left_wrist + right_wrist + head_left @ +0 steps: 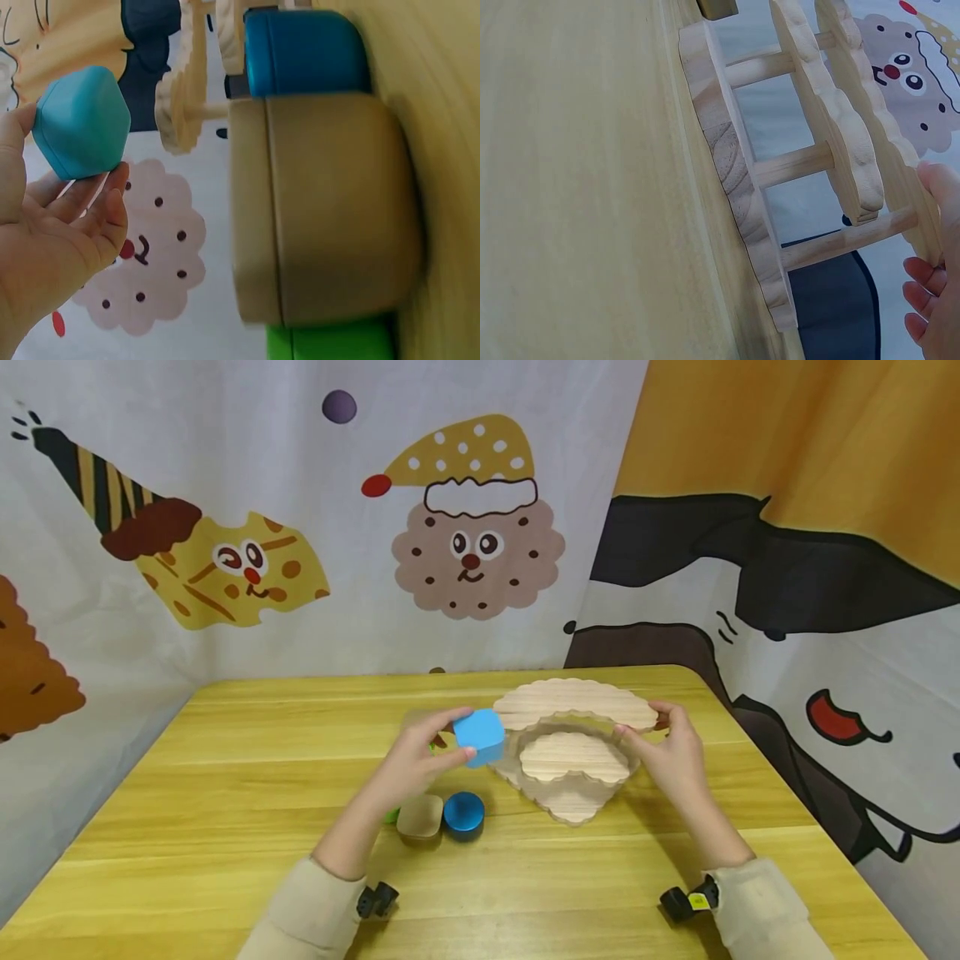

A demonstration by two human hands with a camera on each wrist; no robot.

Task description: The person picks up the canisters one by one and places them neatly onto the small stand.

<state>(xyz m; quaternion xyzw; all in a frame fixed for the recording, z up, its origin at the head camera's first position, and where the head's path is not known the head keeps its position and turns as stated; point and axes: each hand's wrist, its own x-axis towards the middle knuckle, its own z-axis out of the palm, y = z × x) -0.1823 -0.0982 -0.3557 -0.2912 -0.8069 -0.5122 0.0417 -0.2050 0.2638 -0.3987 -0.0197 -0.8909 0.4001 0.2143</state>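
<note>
My left hand pinches a light blue rounded box between thumb and fingers, above the table. In the left wrist view the blue box shows angled sides and a lid seam. A tiered wooden stand with scalloped edges sits to its right. My right hand grips the right end of the stand's top tier, thumb on the near side. Round wooden posts join the tiers in the right wrist view. The blue box appears close to the top tier's left end; whether they touch, I cannot tell.
Below my left hand stand a beige rounded-square box and a darker blue round tin. A green box is partly hidden beside the beige one. The wooden table ends at a printed cloth.
</note>
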